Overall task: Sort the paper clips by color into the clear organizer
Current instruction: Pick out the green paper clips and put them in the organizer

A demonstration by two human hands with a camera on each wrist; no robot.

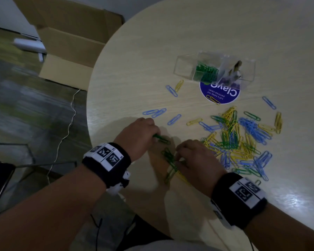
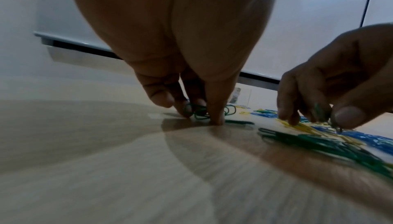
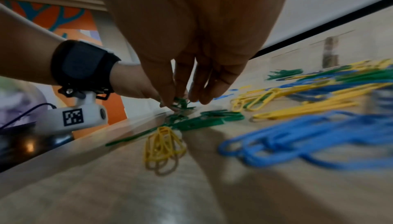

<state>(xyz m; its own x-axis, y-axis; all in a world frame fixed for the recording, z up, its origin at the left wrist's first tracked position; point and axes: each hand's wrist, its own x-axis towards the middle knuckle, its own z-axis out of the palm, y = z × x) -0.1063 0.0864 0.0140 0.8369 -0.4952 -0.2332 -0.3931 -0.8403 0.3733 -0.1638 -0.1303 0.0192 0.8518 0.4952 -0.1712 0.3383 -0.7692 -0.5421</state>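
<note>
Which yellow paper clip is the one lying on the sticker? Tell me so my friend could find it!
Find the round wooden table, then the clear organizer holding green clips. A round blue sticker pokes out from under its near side. The yellow paper clip lies across the sticker's near-left edge; the other yellow clips all lie on bare wood.

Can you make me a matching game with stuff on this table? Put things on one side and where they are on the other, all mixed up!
Things:
1. left hand
2. organizer
3. round sticker
4. mixed pile

Places:
A. partly under the organizer, with one yellow clip lying on it
B. at the table's near edge, fingers on green clips
C. to the right of both hands
D. farther back on the table, green clips in one compartment

Pairs: 1-B, 2-D, 3-A, 4-C
</note>
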